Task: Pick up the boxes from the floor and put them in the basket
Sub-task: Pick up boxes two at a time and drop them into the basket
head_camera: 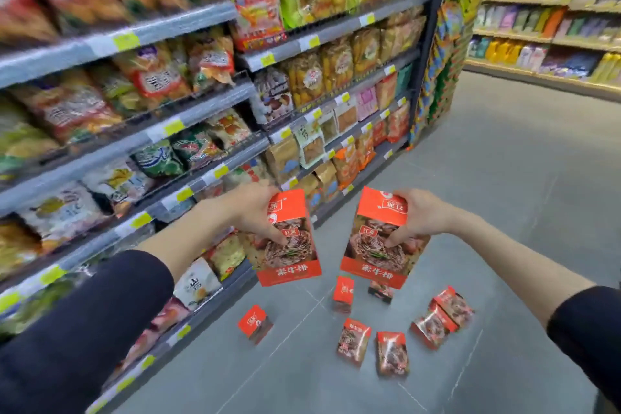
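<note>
Dark sleeves [84,329] frame my view, both forearms stretched out alongside the snack shelf [188,124]. Close to that shelf the left hand [255,212] holds the first box [292,255], thumb laid across the printed face and fingers curled over the top edge. Farther out from the shelf the right hand [420,215] holds the second box [376,252] the same way. Each grip is wrapped round its box near the top, so both boxes hang upright, clear of the floor [504,178]. I read that as carrying two in one trip. Below them, out from the foot of the shelf, about seven loose boxes [354,341] lie scattered, one nearest the shelf and the others bunched farther off. I see no basket anywhere, so I would have to turn and find it before either grip lets go. By my reckoning most of the job remains.
</note>
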`<control>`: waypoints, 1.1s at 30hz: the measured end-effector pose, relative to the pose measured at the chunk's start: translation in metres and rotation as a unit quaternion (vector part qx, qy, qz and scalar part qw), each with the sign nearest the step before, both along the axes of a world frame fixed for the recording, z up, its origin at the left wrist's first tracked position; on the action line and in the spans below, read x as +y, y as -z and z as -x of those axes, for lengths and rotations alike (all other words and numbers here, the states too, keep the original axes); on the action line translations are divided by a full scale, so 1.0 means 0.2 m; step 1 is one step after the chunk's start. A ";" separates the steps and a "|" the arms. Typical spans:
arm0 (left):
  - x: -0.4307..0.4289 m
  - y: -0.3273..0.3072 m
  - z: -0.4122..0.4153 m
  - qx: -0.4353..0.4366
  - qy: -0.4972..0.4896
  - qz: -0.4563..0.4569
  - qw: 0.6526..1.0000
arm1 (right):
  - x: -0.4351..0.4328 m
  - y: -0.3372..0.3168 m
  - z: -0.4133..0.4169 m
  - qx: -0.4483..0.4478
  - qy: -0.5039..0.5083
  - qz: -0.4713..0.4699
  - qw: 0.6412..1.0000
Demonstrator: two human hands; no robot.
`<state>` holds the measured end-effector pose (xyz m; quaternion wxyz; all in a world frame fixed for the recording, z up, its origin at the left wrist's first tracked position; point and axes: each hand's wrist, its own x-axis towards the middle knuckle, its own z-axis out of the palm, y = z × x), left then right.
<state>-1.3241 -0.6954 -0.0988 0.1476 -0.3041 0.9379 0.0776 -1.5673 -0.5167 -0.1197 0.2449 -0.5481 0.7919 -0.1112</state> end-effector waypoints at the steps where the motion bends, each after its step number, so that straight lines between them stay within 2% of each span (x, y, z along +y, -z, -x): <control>1: 0.04 -0.01 -0.10 0.009 -0.038 -0.010 0.999 | -0.02 -0.03 -0.04 0.010 -0.026 0.005 1.000; 5: 0.29 -0.01 -0.52 0.036 -0.171 -0.002 0.985 | -0.10 -0.08 -0.25 0.017 -0.124 0.012 0.992; 8: 0.55 0.02 -0.83 0.041 -0.277 0.008 0.960 | -0.14 -0.08 -0.49 0.018 -0.208 0.002 0.978; 16: 1.32 -0.02 -1.63 0.038 -0.517 -0.003 0.855 | -0.12 -0.10 -1.36 0.005 -0.429 -0.001 0.903; 26: 2.28 -0.13 -2.38 0.023 -0.697 0.054 0.714 | 0.30 -0.18 -2.51 -0.019 -0.623 0.018 0.782; 29: 2.55 -0.15 -2.59 0.017 -0.732 0.051 0.679 | 0.48 -0.20 -2.84 -0.027 -0.666 0.008 0.745; 33: 2.86 -0.19 -2.87 0.033 -0.767 0.049 0.639 | 0.71 -0.22 -3.25 -0.041 -0.700 0.018 0.713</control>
